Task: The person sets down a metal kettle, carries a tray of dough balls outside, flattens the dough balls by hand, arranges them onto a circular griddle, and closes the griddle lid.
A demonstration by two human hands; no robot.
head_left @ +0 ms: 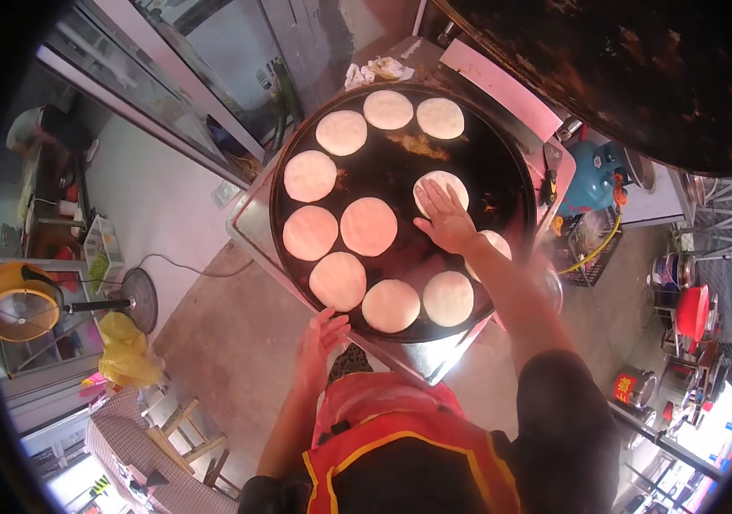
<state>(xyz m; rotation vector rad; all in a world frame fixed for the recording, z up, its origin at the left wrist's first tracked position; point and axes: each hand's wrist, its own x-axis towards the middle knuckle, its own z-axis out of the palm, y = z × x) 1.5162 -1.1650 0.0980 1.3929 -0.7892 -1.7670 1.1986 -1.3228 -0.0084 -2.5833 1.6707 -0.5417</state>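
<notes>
A round black griddle (375,176) lies in front of me with several pale, flat dough rounds on it, most of them in a ring along its edge. My right hand (448,224) reaches across the griddle, its fingers stretched out flat on one dough round (457,185) right of the middle. Part of that round is hidden under the fingers. Another dough round (493,248) is partly covered by my right forearm. My left hand (321,344) is at the near left rim, fingers extended and holding nothing. Just beyond it lies a dough round (337,282).
A large dark lid (623,77) is raised at the upper right. Behind the griddle lies a crumpled cloth (379,72). A blue-green gas cylinder (587,176) with a yellow hose stands to the right. On the left are a yellow lamp-like object (23,301) and a yellow bag (126,351).
</notes>
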